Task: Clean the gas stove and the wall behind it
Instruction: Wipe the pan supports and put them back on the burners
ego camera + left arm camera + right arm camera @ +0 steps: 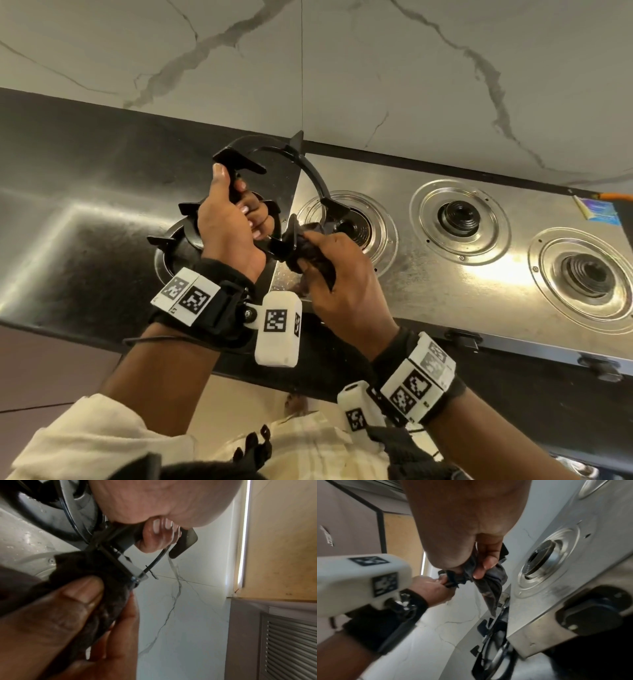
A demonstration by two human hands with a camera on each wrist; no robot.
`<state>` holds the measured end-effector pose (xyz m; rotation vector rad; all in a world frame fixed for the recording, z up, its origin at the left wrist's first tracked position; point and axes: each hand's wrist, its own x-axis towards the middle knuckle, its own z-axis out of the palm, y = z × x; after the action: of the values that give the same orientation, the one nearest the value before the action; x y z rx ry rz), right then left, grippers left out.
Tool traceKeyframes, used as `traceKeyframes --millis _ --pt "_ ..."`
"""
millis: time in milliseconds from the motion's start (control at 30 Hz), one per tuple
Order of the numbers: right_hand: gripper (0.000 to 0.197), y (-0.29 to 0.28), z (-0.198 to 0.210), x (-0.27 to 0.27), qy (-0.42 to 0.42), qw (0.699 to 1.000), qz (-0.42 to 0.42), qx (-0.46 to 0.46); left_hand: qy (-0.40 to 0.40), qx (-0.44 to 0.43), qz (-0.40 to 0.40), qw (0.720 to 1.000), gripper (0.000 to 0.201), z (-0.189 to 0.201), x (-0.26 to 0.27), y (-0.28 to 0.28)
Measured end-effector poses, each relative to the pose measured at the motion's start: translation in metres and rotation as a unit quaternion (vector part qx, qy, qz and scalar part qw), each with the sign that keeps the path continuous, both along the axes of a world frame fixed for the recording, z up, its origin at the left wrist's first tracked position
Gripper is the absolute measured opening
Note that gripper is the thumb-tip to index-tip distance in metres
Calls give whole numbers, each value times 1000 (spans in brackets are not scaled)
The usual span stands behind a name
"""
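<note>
The pan support (274,178), a black ring with prongs, is held up in the air above the left end of the gas stove (445,284), over the leftmost burner (349,228). The left hand (229,226) is curled round one of its prongs, and the right hand (342,277) pinches a dark cloth (310,255) wrapped over a prong on the near side of the ring. A second pan support (171,240) lies on the dark worktop (68,192) just left of the stove, under the left hand.

The risk, as I judge it, is the grip: one hand carries the whole ring by a single prong, and a hard rub from the cloth could twist it loose, dropping it onto the stove top or the other support. A swing of the far prongs could also knock the marble wall (411,68) close behind. Loosened grime may fall onto the stove.
</note>
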<state>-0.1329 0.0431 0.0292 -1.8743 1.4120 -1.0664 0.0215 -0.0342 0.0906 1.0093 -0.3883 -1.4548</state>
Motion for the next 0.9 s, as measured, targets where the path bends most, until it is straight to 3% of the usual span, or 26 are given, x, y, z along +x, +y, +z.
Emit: traceKeyframes --millis 67,167,233,333,400,467,533,633,767,900 --pt "37 -10 -5 -11 2 1000 -5 28 -6 -14 -10 1000 48 2 1 0" --pt "31 -33 -10 -28 21 995 -75 59 -8 -23 -41 999 48 2 -1 -2" --pt "31 -42 -8 -33 32 994 -66 83 -17 -27 -49 998 48 0 -2 -4" --pt "29 -38 5 -39 -103 978 -4 182 -19 -30 -48 998 51 -1 -4 -7" --pt "27 -29 19 -40 -257 940 -4 225 -13 -33 -45 998 53 0 -3 -7" --pt "30 -21 31 -37 -326 916 9 236 5 -40 -47 998 56 2 -8 -5" --pt "34 -19 41 -30 -324 914 29 244 -33 -54 -31 997 51 2 -18 0" --pt "36 -23 46 -17 -275 934 -8 228 -117 -95 -19 988 39 5 -34 9" --pt "42 -28 42 -14 -235 952 -34 192 -119 -122 -38 985 35 4 -36 14" --pt "45 -31 35 -16 -176 973 -40 143 -126 -166 -109 972 36 1 -31 18"
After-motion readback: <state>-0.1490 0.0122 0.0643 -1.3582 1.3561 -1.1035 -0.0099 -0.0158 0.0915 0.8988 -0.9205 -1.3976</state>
